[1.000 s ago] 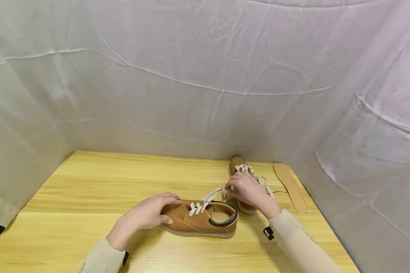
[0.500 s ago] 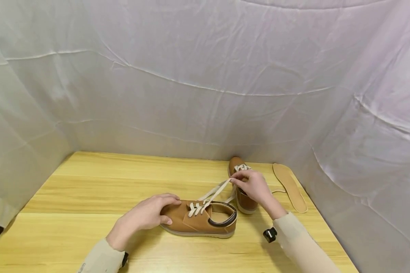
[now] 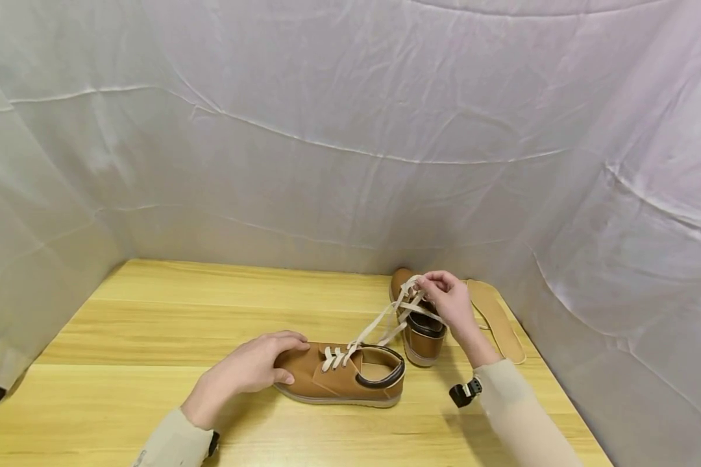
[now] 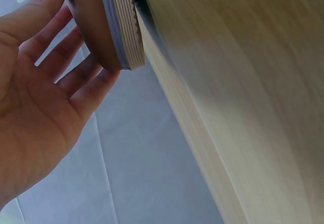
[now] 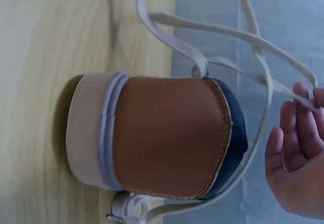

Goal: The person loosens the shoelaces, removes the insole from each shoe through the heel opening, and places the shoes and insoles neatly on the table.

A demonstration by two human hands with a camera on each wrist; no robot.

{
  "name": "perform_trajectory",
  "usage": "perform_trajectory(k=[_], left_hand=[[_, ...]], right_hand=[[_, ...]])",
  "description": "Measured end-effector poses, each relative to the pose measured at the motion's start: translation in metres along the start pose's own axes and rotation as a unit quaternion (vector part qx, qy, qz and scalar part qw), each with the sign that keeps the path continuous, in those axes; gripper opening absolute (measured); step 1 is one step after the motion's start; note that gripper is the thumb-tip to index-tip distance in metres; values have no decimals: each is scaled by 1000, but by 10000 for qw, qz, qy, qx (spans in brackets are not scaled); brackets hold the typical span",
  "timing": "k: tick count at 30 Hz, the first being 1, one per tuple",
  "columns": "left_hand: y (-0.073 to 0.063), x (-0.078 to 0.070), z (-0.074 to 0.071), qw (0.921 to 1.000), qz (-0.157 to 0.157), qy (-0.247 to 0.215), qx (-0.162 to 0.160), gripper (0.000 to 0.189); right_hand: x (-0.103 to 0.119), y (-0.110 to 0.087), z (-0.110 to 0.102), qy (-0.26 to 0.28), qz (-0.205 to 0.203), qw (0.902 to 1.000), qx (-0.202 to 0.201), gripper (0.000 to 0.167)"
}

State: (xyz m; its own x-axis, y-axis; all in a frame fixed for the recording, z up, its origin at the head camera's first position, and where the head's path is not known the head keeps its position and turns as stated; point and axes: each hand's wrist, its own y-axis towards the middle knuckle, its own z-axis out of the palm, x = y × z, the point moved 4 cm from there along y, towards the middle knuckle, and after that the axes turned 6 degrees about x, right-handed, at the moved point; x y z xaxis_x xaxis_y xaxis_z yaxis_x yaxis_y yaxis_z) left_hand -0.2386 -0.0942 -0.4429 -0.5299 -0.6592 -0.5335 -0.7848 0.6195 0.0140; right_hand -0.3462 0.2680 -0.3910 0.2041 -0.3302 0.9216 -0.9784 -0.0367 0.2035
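A brown lace-up shoe [image 3: 341,383] lies lengthwise on the table, its toe to the left and its cream laces trailing back to the right. My left hand [image 3: 257,363] holds the toe, thumb on the near side and fingers on the far side; the left wrist view shows the fingers against the toe [image 4: 93,26]. Between thumb and fingertips my right hand [image 3: 452,305] pinches a cream shoelace [image 3: 376,320], lifted above the second shoe [image 3: 425,347]. In the right wrist view, lace strands [image 5: 228,30] cross beside that shoe's brown heel [image 5: 167,138].
A tan insole [image 3: 499,324] lies at the table's right edge, partly hidden by my right hand. The second shoe stands with its toe against the grey cloth wall [image 3: 304,201]. Cloth encloses the wooden table [image 3: 169,324] at the back and sides.
My right hand has risen and moved away to the right, drawing the shoelace out from the near shoe across the far one. My left hand stays on the toe.
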Motion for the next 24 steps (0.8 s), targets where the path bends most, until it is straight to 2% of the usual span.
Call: perform_trajectory(k=[3,6,13,15,18,24], left_hand=[[-1,0,0,10000,-6,-8,-3,54],[-1,1,0,10000,7,-26,-15,54],[0,2,1,10000,-62,-1,-16,54],[0,2,1,10000,-69,16,-19,54],[0,1,1,10000,-56,33,-26,54],[1,-2,2,10000,13,24,-6,54]], right_hand=[[0,4,-1,875,244,9958,-123,19],[1,9,-2,1455,397,9883,-212,12],[18,33,-4,2710,453,9608,-381,5],[24,41,-5,2882,455,9559,-342,4],[30,51,-3,2933,460,9546,-240,4],[41,61,6,2761,383,9603,95,8]])
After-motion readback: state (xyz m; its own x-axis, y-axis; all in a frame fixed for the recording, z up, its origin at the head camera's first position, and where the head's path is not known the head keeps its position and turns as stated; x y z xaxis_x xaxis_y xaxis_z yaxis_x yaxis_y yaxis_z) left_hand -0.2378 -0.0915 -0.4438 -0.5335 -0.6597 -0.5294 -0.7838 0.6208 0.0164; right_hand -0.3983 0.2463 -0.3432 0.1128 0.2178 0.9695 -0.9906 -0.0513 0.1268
